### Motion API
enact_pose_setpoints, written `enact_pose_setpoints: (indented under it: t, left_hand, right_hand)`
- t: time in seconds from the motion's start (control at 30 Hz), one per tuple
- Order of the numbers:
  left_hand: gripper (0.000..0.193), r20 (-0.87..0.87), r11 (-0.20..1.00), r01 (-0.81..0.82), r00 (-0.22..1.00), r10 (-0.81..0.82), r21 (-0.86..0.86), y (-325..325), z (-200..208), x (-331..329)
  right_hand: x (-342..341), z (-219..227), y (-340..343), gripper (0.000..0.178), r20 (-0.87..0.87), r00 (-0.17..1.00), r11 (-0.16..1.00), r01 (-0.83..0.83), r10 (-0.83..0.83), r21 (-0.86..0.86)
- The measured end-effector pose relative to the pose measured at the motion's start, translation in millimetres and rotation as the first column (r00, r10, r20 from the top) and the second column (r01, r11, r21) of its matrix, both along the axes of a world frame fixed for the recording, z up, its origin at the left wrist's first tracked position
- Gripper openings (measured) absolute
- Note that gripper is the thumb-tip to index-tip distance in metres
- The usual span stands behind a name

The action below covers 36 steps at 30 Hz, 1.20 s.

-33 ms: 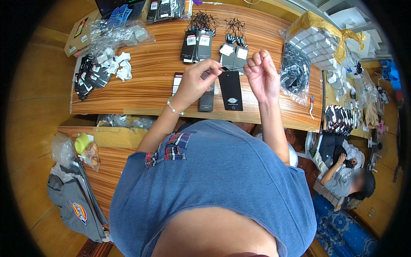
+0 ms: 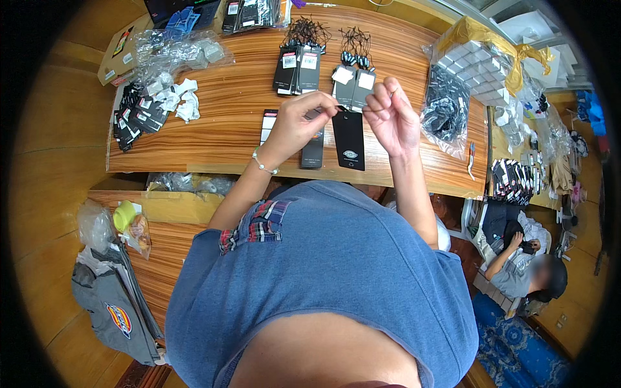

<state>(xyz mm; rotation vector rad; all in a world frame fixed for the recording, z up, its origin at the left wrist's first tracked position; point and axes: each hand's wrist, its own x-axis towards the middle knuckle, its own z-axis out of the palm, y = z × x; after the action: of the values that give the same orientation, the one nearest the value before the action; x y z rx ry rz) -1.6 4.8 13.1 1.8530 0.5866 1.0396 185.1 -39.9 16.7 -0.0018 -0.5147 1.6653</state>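
Observation:
My left hand (image 2: 301, 123) pinches the top end of a black hang tag (image 2: 349, 137), which hangs over the near part of the table, slightly tilted. Just right of the tag, my right hand (image 2: 396, 119) is raised with its fingers curled in. Whatever those fingers hold, if anything, is too small to make out. Beneath my left hand lies a dark grey tag (image 2: 312, 152), partly covered by it, and beside that a tag with a white label (image 2: 269, 120). Farther back lie a stack of corded tags (image 2: 297, 68) and a second, smaller stack (image 2: 354, 84).
Black tags (image 2: 139, 116) and crumpled white pieces (image 2: 187, 103) lie at the left of the table (image 2: 226, 139). To the right are a plastic bag of black cords (image 2: 446, 113), wrapped small boxes (image 2: 475, 68) and a pen (image 2: 471, 160). Another person (image 2: 517, 271) sits at far right.
My right hand has shifted slightly left, closer to the tag's top. The hanging tag has swung and dropped a little; my left hand still pinches it.

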Motion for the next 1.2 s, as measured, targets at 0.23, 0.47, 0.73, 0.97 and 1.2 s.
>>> enact_pose_setpoints:
  t: [0.23,0.47,0.73,0.97,1.2]
  left_hand:
    - [0.006,-0.084,0.984,-0.069,0.993,0.083,0.162,-6.9,6.2,5.7]
    - [0.025,0.132,0.807,0.284,0.959,-0.252,-0.518,1.4,-8.6,-1.0]
    - [0.019,0.213,0.872,0.231,0.965,-0.151,-0.432,-0.1,-6.0,0.4]
    - [0.022,0.080,0.928,0.142,0.989,-0.121,-0.344,-4.8,5.7,-2.4]
    - [0.018,-0.064,0.977,-0.146,0.985,0.158,0.157,-0.3,26.1,-5.3]
  right_hand:
    - [-20.1,7.8,-0.2,0.009,-0.024,1.000,0.994,-0.001,-0.002,-0.107]
    - [-26.0,16.5,0.7,0.009,0.271,0.934,0.950,0.278,-0.233,-0.144]
    - [-11.9,32.9,-1.5,0.009,0.253,0.910,0.917,0.372,-0.329,-0.144]
    - [-12.3,36.5,-3.9,0.009,0.306,0.901,0.938,0.342,-0.309,-0.059]
    - [-18.1,45.4,-17.1,0.013,0.900,0.355,0.926,0.358,-0.252,0.118]
